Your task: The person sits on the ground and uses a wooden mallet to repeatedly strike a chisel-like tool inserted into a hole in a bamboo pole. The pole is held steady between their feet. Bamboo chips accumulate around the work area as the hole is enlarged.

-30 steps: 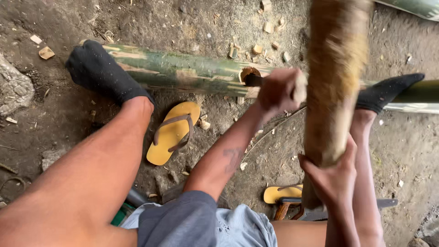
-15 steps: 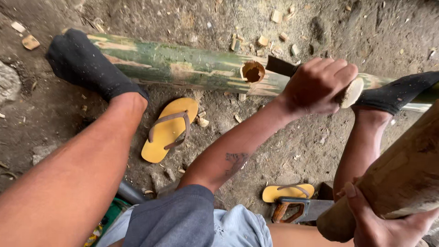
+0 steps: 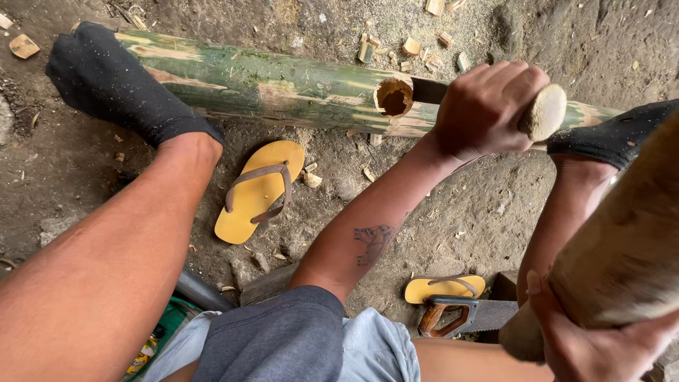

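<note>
Inspector A: Since the earlier frame the wooden mallet has dropped to four o'clock, gripped low by the right hand.

Inspector B: The left hand is closed round the chisel handle, blade set in the round hole of the bamboo pole at twelve o'clock.

Inspector A: Progress?

Inspector B: Hole opened, chips scattered; its depth is hidden. Mallet head is cut off; the blade is mostly covered.

The bamboo pole is mottled green with pale tan scrapes. Both socks are black, dusted with specks. The flip-flops are yellow with brown straps. The mallet is tan-brown wood.
</note>
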